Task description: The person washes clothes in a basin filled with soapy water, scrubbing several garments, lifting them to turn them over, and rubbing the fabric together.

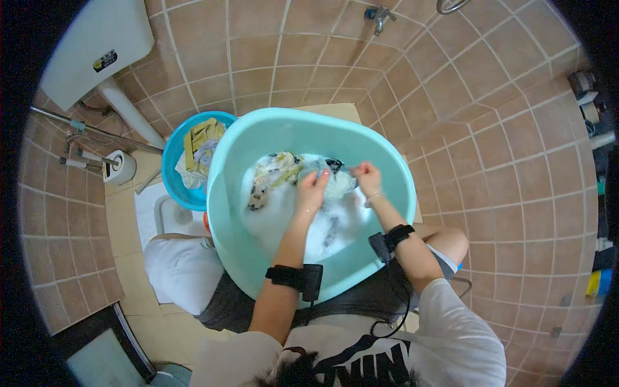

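Grasping pale cloth (340, 186) between left fingers (311, 178), loosely curled, and right fingers (363, 170), clenched, above suds (277, 226)

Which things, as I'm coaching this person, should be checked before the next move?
1. Left hand and right hand over the tub: ok.
2. Firm grip on the pale cloth between them: cannot tell, too blurred.
3. Suds in the tub: ok.
4. Black arm bands out of the suds: ok.
5. White sleeves clear of the suds: ok.
6. Anything hidden beneath the suds: cannot tell.
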A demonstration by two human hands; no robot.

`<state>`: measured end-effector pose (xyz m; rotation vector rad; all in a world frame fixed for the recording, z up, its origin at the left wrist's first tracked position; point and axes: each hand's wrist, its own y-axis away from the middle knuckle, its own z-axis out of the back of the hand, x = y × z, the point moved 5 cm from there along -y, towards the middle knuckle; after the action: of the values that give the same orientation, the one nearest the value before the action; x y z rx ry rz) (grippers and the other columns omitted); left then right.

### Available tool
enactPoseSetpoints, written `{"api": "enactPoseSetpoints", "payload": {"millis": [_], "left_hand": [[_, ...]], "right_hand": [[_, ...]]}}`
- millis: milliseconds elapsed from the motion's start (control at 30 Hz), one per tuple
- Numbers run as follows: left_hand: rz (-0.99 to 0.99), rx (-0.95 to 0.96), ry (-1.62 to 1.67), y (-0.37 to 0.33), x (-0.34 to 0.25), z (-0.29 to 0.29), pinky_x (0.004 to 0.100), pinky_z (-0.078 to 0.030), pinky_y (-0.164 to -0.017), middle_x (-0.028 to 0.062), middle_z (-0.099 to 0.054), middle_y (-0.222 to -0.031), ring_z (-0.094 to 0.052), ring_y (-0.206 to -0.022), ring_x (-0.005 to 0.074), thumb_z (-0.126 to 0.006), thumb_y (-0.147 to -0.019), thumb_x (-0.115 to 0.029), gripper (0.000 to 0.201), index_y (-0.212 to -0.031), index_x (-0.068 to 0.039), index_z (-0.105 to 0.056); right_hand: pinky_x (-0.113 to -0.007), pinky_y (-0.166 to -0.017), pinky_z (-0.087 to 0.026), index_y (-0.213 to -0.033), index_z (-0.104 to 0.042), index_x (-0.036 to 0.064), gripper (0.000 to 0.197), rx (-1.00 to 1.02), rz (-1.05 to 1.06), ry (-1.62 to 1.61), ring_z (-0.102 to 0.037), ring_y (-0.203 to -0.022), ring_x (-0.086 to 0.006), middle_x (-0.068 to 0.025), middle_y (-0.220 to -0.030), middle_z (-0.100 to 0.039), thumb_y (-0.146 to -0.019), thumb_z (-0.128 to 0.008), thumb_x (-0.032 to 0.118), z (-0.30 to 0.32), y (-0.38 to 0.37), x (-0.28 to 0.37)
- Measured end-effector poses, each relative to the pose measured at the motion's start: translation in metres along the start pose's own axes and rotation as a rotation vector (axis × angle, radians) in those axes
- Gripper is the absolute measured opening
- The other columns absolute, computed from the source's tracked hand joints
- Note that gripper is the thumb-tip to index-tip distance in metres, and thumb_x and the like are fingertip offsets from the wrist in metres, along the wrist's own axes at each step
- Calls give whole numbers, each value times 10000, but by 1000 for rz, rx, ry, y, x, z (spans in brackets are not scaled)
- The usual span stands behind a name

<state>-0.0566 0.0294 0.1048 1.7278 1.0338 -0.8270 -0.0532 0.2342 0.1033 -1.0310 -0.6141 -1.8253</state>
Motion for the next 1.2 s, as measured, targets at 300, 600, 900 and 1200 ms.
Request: {"api": "enactPoseSetpoints", "payload": {"millis": [300,600,900,1200], "left_hand": [[177,-398,627,-49,55,122,369,-435,-783,106,-531,-1110,-526,-936,251,-430,-872,-365,363,-1078,-78,-513],[93,-419,903,-38,33,109,448,-424,-872,135,-471,-1201,-477,-1074,285,-473,-867,-315,432,-1207,-58,-400],[-8,436,-274,7,16,-47,273,-452,-704,83,-617,-902,-584,-823,149,-670,-736,-160,286,-960,-12,-570],[46,470,389,12,-8,-42,205,-405,-677,-11,-518,-775,-510,-736,71,-544,-822,-83,42,-824,-88,-503]], "right_hand": [[-267,-574,-469,-967,-499,75,244,-260,-214,-665,-542,-641,-120,-23,-741,-552,-754,-615,45,101,15,10],[-294,-596,-489,-1082,-453,86,289,-173,-267,-1068,-577,-760,-180,-68,-841,-580,-807,-530,40,128,30,47],[-242,-641,-472,-1002,-514,89,188,281,-204,-900,-557,-796,-107,-11,-864,-585,-820,-557,101,60,44,109],[-299,-785,-429,-1100,-519,101,355,510,-481,-525,-474,-1004,-100,-18,-1027,-538,-809,-604,284,8,53,56]]}}
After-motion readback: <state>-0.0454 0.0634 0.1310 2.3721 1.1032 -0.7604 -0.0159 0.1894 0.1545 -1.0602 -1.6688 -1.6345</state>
